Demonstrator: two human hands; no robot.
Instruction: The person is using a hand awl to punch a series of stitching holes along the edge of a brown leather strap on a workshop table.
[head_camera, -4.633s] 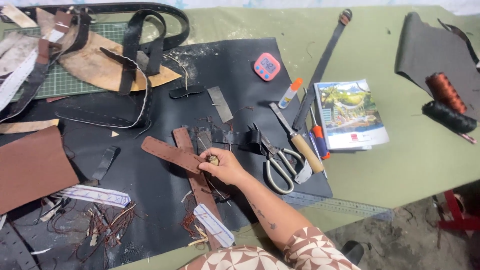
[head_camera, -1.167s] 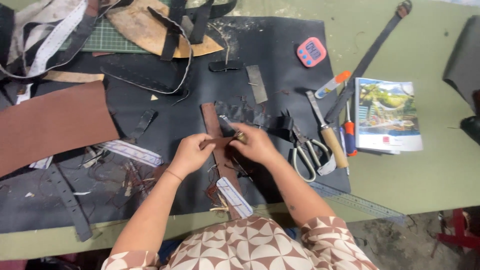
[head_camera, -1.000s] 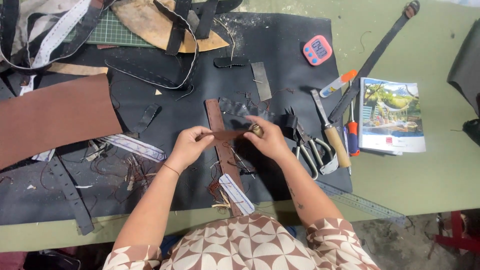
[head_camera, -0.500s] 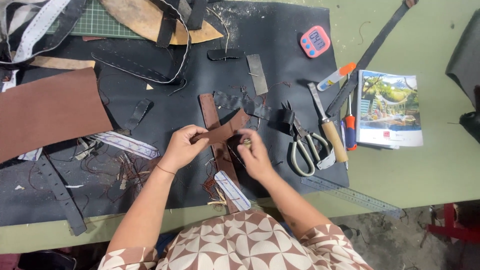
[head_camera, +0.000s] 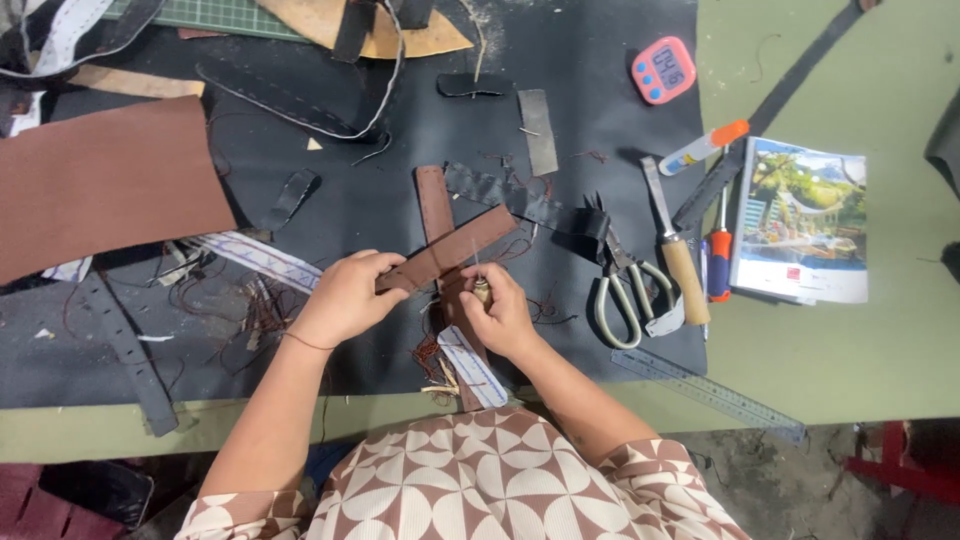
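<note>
A: What's being worked on?

B: A brown leather strap (head_camera: 452, 250), slanting across the middle of the black mat (head_camera: 400, 130). The left hand (head_camera: 345, 297) has its lower end pinched between thumb and fingers. The upper end reaches free towards the scissors (head_camera: 622, 290) and crosses a second brown strap (head_camera: 433, 205) lying flat.

A: And the right hand?

B: The right hand (head_camera: 500, 318) is closed round a small awl (head_camera: 481, 291) with a pale rounded handle. Its thin point stands up just below the strap's long edge, close to it; I can't tell if it touches.

A: How far along is it?

B: I'd guess partway. The strap is cut to shape, and loose reddish thread (head_camera: 430, 355) lies under the hands near the mat's front edge, but no stitch line is clear on the held strap, so piercing or sewing looks still to do.

A: What else lies about?

B: A wooden-handled knife (head_camera: 678, 258) and a red screwdriver (head_camera: 720, 262) by the mat's right edge, a pink timer (head_camera: 664, 71) at its far right corner, a booklet (head_camera: 805, 222) on the green table (head_camera: 880, 360), a steel ruler (head_camera: 708, 393) near the front edge, and a big brown leather sheet (head_camera: 105, 185) at the left
</note>
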